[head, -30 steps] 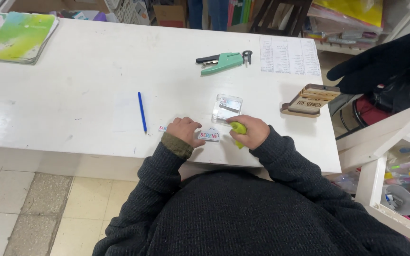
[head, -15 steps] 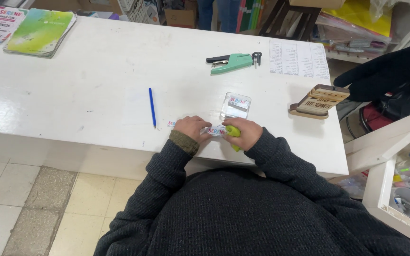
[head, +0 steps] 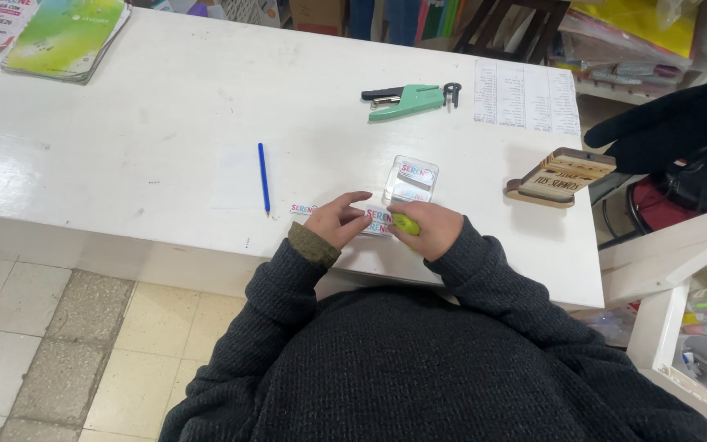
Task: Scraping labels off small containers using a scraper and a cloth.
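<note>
Left hand: rests on the white table near its front edge, fingers bent and narrow, fingertips pressing down on a small printed label.
Right hand: just beside the left hand, closed around a small yellow-green object; its kind cannot be told, since most of it is hidden in the grip.
Label position: flat on the table, between the two hands, touching the left fingertips and meeting the tip of the yellow-green object.
Spare label: lies flat just outside the left hand, apart from it.
Clear box: stands just beyond the hands, holding more printed labels.
Blue pen: beyond and outside the left hand, lying free on a pale sheet.
Green stapler: well beyond both hands, untouched.
Wooden box: open, well to the outside of the right hand.
Step in hand (judgement): one label is held still while the yellow-green object is worked against it.
Next move (judgement): calls for steady downward pressure from the left fingertips so the label does not slide, and a short controlled stroke from the right hand.
</note>
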